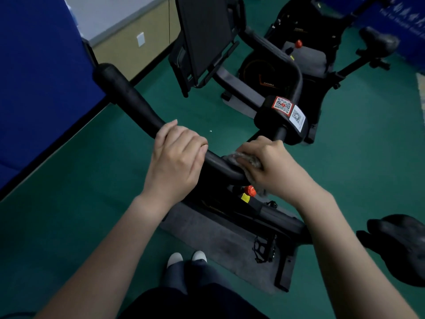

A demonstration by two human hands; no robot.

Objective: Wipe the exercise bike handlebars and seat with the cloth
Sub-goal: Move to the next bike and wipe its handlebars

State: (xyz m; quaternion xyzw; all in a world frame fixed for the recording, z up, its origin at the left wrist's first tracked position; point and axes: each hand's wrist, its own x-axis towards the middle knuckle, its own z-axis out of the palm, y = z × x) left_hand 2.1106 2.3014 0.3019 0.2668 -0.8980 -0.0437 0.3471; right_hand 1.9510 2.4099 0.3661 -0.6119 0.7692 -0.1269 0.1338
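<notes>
The black handlebar [128, 100] of the exercise bike runs from upper left down to the middle. My left hand [177, 157] grips the bar with its fingers curled over it. Just to the right, my right hand [269, 164] holds a crumpled grey cloth [247, 158] wrapped against the bar near the stem clamp with QR stickers [284, 118]. Most of the cloth is hidden under the fingers. The black seat [400, 245] shows at the lower right edge, apart from both hands.
A tablet holder [204, 38] rises beyond the handlebar. A second bike [305, 47] with its own seat [377, 42] stands behind. A grey mat [207, 231] and pedal [264, 248] lie below. Blue panel [39, 88] at left; green floor [80, 180] around my feet.
</notes>
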